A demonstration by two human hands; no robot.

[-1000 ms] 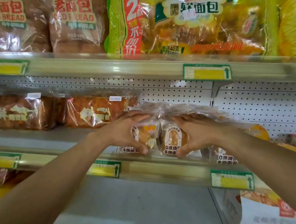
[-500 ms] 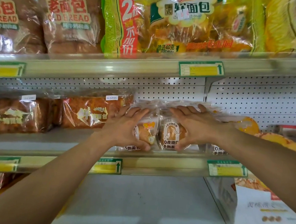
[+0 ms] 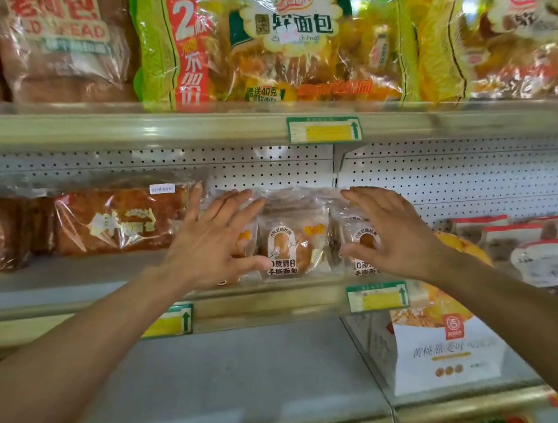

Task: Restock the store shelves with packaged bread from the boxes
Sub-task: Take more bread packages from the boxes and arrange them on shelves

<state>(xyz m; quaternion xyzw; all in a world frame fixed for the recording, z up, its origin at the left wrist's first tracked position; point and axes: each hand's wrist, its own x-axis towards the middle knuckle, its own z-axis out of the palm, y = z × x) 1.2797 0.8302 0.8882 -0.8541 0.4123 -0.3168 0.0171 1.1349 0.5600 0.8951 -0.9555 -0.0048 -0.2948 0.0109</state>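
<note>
Far to the left of the fingers, on the middle shelf (image 3: 57, 277), lie two long brown loaves in clear crinkled wrappers (image 3: 114, 221), the nearer one ending just beside the left hand's thumb. The left hand (image 3: 212, 242) is held flat with its fingers (image 3: 237, 203) straight and spread, palm laid over a small clear-wrapped bun packet (image 3: 245, 238) that is mostly hidden behind it; whether the palm truly presses it or only hovers, I cannot tell. Between the two hands stands a second small clear packet with a round golden bun and a white arch label (image 3: 288, 243), upright at the shelf's front edge. The right hand (image 3: 392, 233) is also flat, its fingers (image 3: 368, 196) extended and slightly apart, arched over the top of a third packet of the same kind (image 3: 357, 243), pinching nothing. Right of those fingers sit red-and-white wrapped packs (image 3: 509, 235). Above the hands, the top shelf holds big bagged loaves (image 3: 287, 50). Below the right hand a white carton with orange print (image 3: 441, 356) stands on the lower shelf (image 3: 236, 379).
</note>
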